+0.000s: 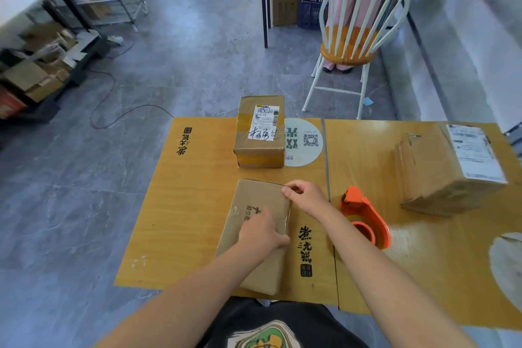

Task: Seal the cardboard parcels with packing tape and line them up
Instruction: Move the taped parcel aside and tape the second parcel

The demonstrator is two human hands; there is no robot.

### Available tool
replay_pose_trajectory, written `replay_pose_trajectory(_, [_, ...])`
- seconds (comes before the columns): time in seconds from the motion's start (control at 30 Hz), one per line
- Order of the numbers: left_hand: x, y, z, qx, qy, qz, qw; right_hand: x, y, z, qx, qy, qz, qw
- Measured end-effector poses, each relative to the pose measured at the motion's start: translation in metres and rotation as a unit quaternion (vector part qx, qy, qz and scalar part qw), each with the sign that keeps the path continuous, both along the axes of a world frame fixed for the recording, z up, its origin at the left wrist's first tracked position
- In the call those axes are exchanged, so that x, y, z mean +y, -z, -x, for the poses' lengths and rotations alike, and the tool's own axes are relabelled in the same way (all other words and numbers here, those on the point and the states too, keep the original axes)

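Note:
A flat brown cardboard parcel [255, 206] lies in front of me on the wooden table [192, 206]. My left hand [261, 230] rests palm down on its top, fingers toward its right edge. My right hand [303, 196] pinches at the parcel's far right corner. An orange tape dispenser [364, 220] sits just right of my right wrist, untouched. A taped parcel with a white label [260, 133] stands at the table's far edge. A third labelled parcel [446, 167] lies at the far right.
A second wooden table [367, 155] butts against the first on the right. A white chair with an orange seat [353, 45] stands beyond the tables. Cartons and shelving fill the left side of the room; a blue crate [310, 8] sits under a far table.

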State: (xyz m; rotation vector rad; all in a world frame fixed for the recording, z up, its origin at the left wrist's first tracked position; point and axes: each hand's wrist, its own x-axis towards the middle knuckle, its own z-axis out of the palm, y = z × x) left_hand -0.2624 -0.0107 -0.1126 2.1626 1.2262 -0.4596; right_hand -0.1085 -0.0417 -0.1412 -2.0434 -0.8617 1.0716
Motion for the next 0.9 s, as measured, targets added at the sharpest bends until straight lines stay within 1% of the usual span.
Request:
replay_pose_trajectory(0.1, [0.009, 0.0, 0.023, 0.014, 0.081, -0.039, 0.996, -0.017, -0.001, 0.005, -0.025, -0.021, 0.04, 0.999])
replay_pose_trajectory(0.2, [0.026, 0.001, 0.054, 0.004, 0.185, -0.102, 0.977, -0.035, 0.001, 0.017, -0.033, -0.042, 0.087, 0.995])
replay_pose_trajectory(0.27, [0.042, 0.004, 0.072, -0.023, 0.212, -0.126, 0.969, -0.045, 0.0, 0.027, -0.021, -0.047, 0.108, 0.993])
replay_pose_trajectory(0.33, [0.054, 0.01, 0.084, -0.065, 0.214, -0.146, 0.964, -0.052, -0.002, 0.035, -0.024, -0.03, 0.111, 0.993])
replay_pose_trajectory(0.4, [0.058, 0.017, 0.09, -0.124, 0.226, -0.187, 0.948, -0.057, -0.003, 0.041, -0.071, 0.001, 0.071, 0.995])
replay_pose_trajectory(0.47, [0.052, 0.021, 0.087, -0.196, 0.246, -0.224, 0.922, -0.06, -0.004, 0.047, -0.159, 0.014, -0.013, 0.987])
replay_pose_trajectory(0.53, [0.04, 0.023, 0.078, -0.233, 0.265, -0.209, 0.912, -0.062, -0.004, 0.052, -0.26, -0.026, -0.097, 0.96])
replay_pose_trajectory(0.57, [0.034, 0.026, 0.073, -0.242, 0.268, -0.189, 0.913, -0.062, -0.004, 0.055, -0.289, -0.062, -0.126, 0.947])
replay_pose_trajectory(0.63, [0.023, 0.035, 0.061, -0.238, 0.268, -0.171, 0.918, -0.061, 0.001, 0.062, -0.303, -0.147, -0.157, 0.928])
replay_pose_trajectory(0.67, [0.021, 0.038, 0.057, -0.233, 0.274, -0.183, 0.915, -0.061, 0.005, 0.066, -0.307, -0.175, -0.164, 0.921])
replay_pose_trajectory(0.7, [0.02, 0.042, 0.053, -0.24, 0.276, -0.201, 0.909, -0.06, 0.009, 0.069, -0.316, -0.186, -0.169, 0.915])
replay_pose_trajectory(0.77, [0.021, 0.048, 0.052, -0.284, 0.266, -0.216, 0.895, -0.058, 0.013, 0.071, -0.337, -0.176, -0.178, 0.908])
replay_pose_trajectory(0.83, [0.024, 0.051, 0.055, -0.32, 0.233, -0.19, 0.898, -0.057, 0.015, 0.071, -0.361, -0.185, -0.189, 0.894])
replay_pose_trajectory(0.9, [0.028, 0.052, 0.059, -0.355, 0.167, -0.126, 0.911, -0.057, 0.015, 0.072, -0.38, -0.208, -0.205, 0.878])
